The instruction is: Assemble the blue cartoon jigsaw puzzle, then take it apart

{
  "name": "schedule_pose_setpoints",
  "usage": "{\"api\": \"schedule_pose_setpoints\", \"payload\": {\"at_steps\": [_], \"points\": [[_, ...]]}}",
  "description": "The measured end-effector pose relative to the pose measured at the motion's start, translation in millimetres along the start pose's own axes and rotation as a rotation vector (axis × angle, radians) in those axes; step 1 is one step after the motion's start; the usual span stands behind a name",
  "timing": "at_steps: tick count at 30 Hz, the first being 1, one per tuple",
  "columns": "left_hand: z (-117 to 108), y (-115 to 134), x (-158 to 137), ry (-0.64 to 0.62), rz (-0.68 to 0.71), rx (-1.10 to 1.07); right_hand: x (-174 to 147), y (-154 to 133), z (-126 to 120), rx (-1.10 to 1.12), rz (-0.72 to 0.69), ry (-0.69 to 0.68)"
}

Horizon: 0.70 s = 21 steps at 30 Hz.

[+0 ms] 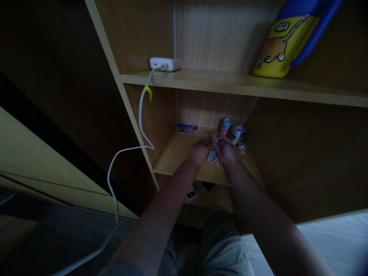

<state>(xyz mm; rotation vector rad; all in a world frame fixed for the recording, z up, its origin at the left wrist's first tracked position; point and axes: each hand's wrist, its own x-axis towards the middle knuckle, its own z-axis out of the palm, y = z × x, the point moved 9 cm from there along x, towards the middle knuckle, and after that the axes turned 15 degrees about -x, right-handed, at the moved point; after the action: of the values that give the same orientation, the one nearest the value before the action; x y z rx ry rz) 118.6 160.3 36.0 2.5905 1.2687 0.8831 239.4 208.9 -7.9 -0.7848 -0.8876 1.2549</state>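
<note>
Inside the lower shelf compartment my left hand [200, 151] and my right hand [225, 150] meet, their fingertips curled in close together. Whatever lies between the fingers is too small and dark to make out. Just below them, partly hidden by the hands, a colourful printed card or sheet [214, 158] rests on the shelf board. Beyond my right hand stands a small tin with a pink and blue print [225, 126]. A second tin, blue and white [238, 134], is to its right, with a round metal lid [242, 147] lying in front of it.
Another blue printed card [186, 128] lies at the back left of the compartment. The shelf above [212, 78] bears a white charger box [165, 64] with a long cable [140, 103] and a blue-yellow jug [280, 46]. A small white device [191, 193] sits below.
</note>
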Motion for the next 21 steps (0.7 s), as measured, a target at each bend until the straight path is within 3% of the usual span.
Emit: {"api": "schedule_pose_setpoints", "payload": {"at_steps": [8, 15, 21], "points": [[-7, 19, -1, -0.024, 0.131, 0.018, -1, 1, 7, 0.0, 0.002, -0.037], [-12, 18, -3, 0.056, 0.117, -0.025, -3, -1, 15, 0.007, -0.017, -0.075], [-10, 11, -4, 0.095, 0.109, -0.089, -13, 0, 31, -0.016, 0.041, -0.185]]}}
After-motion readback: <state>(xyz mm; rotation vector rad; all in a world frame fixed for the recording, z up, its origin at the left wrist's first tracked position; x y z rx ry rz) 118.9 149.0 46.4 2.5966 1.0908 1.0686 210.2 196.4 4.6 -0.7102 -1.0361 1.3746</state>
